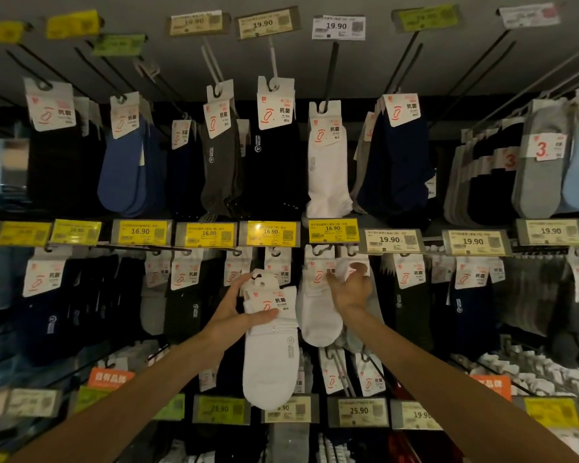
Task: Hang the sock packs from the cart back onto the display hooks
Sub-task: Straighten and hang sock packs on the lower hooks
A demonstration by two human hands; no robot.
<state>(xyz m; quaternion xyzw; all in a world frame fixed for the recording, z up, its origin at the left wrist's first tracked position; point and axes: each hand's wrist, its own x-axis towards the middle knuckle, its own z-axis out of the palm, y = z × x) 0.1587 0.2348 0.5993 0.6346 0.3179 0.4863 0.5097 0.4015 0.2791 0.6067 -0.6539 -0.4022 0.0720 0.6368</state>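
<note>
Forearms stretch upward; left grip (234, 312) clasps a white sock pack (271, 355) just below the middle hooks (319, 250), thumb across its card; right grip (351, 289) pinches the card of a hung pack (343, 267).

Shop sock aisle, carded sock packs (328, 162) on display hooks (330, 75), yellow price tags (270, 232), lower rows blurred, perhaps underwear

Dim store light. The white price tag (338, 27) reads sharp; labels (0, 31) far left and right of it smear and bend. Below it, the white sock pack (270, 345) outshines shadowed dark socks (274, 168).
</note>
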